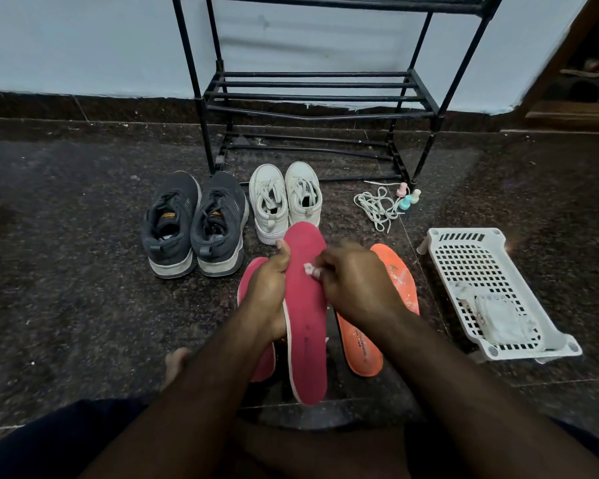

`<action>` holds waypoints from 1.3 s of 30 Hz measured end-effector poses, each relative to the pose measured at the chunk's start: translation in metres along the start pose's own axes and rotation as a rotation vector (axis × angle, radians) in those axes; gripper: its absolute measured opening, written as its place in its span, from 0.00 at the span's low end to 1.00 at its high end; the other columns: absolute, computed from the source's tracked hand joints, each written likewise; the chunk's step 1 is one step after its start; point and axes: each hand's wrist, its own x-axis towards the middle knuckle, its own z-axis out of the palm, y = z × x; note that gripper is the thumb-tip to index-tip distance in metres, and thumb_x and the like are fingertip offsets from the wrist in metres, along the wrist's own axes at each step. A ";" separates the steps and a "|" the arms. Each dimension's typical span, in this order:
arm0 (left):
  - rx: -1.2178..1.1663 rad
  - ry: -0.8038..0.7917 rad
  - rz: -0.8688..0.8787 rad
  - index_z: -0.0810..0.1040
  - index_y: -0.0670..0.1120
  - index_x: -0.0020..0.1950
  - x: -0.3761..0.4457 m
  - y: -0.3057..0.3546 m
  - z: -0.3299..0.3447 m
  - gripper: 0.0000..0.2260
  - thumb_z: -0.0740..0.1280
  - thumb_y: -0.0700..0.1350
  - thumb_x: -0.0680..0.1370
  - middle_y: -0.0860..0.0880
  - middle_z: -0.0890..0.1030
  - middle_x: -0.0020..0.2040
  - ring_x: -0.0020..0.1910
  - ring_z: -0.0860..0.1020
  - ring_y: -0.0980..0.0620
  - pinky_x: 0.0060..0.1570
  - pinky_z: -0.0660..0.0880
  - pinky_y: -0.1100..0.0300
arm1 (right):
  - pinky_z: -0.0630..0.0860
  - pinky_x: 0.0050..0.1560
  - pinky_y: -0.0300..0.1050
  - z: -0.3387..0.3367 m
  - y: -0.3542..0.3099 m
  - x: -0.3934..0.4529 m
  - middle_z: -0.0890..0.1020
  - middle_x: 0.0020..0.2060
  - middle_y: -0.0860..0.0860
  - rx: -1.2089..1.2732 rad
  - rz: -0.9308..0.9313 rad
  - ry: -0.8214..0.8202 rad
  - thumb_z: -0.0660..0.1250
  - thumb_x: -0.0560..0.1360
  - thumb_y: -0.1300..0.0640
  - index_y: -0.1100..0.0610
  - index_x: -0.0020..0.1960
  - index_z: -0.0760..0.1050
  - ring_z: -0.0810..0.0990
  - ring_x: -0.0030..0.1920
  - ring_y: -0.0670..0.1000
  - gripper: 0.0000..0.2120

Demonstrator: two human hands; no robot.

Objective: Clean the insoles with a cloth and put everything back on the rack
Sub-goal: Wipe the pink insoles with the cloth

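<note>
white cloth [307, 269] mostly hidden inside right hand [355, 281] fingers.

White laces [377, 206] and three small pastel bottles [408, 199] on dark floor [66, 236].

— What is the left hand [268, 288] doing?
— It is gripping a pink insole [306, 316] by its edge, thumb lying on top, holding it above the floor [66, 271].
— And the right hand [355, 281]?
— It is pinching a small white cloth [308, 270] and pressing it against that insole.
— What is lying around?
— A second pink insole [253, 271] and two orange insoles [400, 278] are lying under the hands; grey sneakers [194, 223] and white sneakers [286, 198] are standing before the black shoe rack [312, 95]. A white plastic basket [464, 257] is sitting at right, near loose white laces [377, 207].
</note>
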 end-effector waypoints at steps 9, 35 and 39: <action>0.001 0.042 0.059 0.78 0.36 0.61 -0.002 0.009 -0.002 0.33 0.56 0.65 0.79 0.37 0.83 0.50 0.47 0.82 0.40 0.56 0.76 0.44 | 0.76 0.43 0.46 -0.006 0.002 -0.003 0.84 0.37 0.48 0.192 0.111 -0.230 0.73 0.74 0.51 0.54 0.43 0.83 0.81 0.39 0.46 0.07; -0.154 -0.100 0.008 0.82 0.40 0.53 -0.005 -0.003 0.006 0.28 0.53 0.61 0.83 0.41 0.85 0.46 0.44 0.85 0.45 0.56 0.75 0.49 | 0.75 0.48 0.47 0.003 -0.012 -0.003 0.84 0.45 0.53 0.047 0.083 -0.133 0.67 0.75 0.56 0.54 0.48 0.83 0.81 0.47 0.54 0.07; -0.109 -0.094 0.026 0.78 0.41 0.62 -0.007 -0.005 0.006 0.25 0.53 0.59 0.84 0.40 0.84 0.54 0.53 0.83 0.44 0.60 0.75 0.47 | 0.72 0.49 0.47 0.001 -0.009 0.004 0.82 0.44 0.53 0.021 0.116 0.061 0.66 0.73 0.60 0.56 0.48 0.82 0.79 0.47 0.54 0.07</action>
